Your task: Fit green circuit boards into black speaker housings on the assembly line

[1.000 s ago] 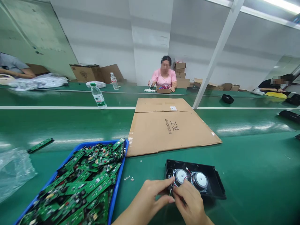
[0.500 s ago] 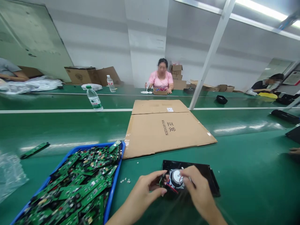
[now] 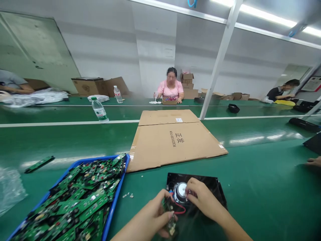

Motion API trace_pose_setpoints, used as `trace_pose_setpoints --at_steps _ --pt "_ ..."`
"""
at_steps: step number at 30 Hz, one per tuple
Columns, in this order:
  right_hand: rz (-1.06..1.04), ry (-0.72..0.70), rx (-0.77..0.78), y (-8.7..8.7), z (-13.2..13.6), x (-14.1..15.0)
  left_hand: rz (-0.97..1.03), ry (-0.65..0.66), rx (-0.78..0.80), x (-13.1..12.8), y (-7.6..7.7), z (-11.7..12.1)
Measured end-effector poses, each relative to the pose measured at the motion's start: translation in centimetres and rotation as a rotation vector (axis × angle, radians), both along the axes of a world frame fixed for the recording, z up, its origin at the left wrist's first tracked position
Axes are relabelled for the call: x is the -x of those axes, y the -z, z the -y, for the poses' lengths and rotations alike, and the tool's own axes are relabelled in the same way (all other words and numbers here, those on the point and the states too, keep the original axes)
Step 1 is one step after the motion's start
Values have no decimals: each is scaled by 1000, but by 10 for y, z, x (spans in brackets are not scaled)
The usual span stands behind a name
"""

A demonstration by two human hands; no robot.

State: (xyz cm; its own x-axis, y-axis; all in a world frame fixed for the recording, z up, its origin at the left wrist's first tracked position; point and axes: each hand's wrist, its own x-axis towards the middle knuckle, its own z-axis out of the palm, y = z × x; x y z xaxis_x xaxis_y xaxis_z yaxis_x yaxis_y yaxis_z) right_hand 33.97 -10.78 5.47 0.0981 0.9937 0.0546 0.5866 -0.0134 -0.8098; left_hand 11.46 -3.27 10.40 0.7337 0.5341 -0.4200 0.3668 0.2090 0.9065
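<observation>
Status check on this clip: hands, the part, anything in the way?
Left hand pinching small board. Right hand on speaker in black housing. Red wire runs between. Blue tray clear, left.

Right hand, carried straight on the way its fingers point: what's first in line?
The right hand points up-left, fingertips already at the round speaker in the black housing, so the speaker comes first. Beyond it, probably the housing's far rim, then the flat cardboard; depth is unclear.

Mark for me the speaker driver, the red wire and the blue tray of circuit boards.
speaker driver (image 3: 180, 191), head view, on its silver cone.
red wire (image 3: 181, 212), head view, on the loop by the left hand.
blue tray (image 3: 115, 197), head view, on its right rim.
</observation>
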Motion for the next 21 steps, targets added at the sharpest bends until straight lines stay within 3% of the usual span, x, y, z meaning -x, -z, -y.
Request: trace_pose_setpoints --at_steps 2,6,10,14,16,18,21 --pt "-215 103 -30 6 -3 -4 80 -72 62 -16 2 2" --pt "-626 276 -49 20 -6 -13 134 -241 -119 -49 2 2" --pt "-614 238 -60 15 -3 -15 114 -201 -374 -65 3 7" --pt "-535 230 -60 3 4 -13 26 -110 -621 -55 -2 14" --pt "-480 234 -96 0 6 -12 -46 8 -578 -47 -10 13" --pt "-416 247 -132 0 8 -11 -104 112 -431 -44 -19 10" --pt "-351 232 -123 -1 9 -11 -79 158 -192 -50 -25 5"
